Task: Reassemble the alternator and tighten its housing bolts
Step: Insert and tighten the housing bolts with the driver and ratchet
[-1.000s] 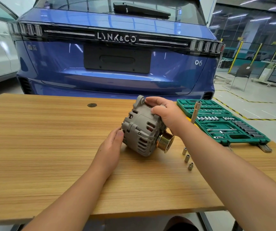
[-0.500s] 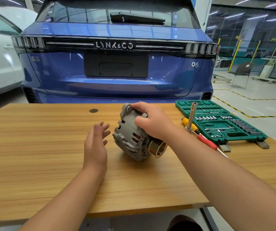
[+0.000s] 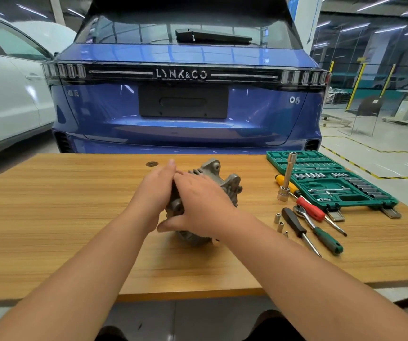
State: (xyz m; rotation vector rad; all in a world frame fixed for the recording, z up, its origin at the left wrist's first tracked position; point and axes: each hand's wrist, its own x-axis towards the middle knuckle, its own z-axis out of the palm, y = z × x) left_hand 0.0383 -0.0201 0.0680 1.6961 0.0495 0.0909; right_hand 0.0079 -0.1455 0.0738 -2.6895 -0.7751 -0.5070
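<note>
The grey alternator (image 3: 232, 184) lies on the wooden table (image 3: 62, 217), mostly hidden by my hands. Its mounting ears stick out at the back and right, and a bit of housing shows below my palm. My left hand (image 3: 155, 193) presses flat against its left side with straight fingers pointing away from me. My right hand (image 3: 199, 206) lies over the top, thumb wrapped round the near side, gripping the body. The pulley is out of sight.
Right of the alternator lie three small sockets (image 3: 280, 225), a black-handled screwdriver (image 3: 294, 222), a red-handled ratchet (image 3: 310, 209), a green-handled screwdriver (image 3: 328, 241) and an upright extension bar (image 3: 287, 178). An open green socket case (image 3: 333, 185) sits at the back right. A blue car (image 3: 185, 119) stands behind.
The alternator has been turned so the pulley no longer faces me. My left hand, lifted off half a second ago, has come back against its left side. My right hand has shifted over the top.
</note>
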